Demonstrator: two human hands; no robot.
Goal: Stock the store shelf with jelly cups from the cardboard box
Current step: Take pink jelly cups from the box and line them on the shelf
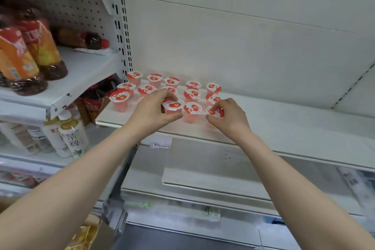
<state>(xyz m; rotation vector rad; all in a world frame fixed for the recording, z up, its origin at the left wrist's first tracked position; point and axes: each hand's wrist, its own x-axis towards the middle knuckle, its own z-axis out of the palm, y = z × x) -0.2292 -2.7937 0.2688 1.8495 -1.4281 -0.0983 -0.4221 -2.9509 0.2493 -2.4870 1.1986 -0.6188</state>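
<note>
While pink translucent plastic jelly cups with red-and-white foil lids (192, 107) stood in rows on the white metal shelf (284, 126), each outstretched hand pinched one front-row cup: left hand (151, 110), right hand (228, 117).

I see both forearms reaching to centre frame | left hand (153, 108) grips jelly cup (174, 105) | right hand (229, 117) pinches second cup (216, 112)

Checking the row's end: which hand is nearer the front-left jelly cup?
Left. The left hand is just right of the front-left jelly cup; the right hand is farther right.
</note>
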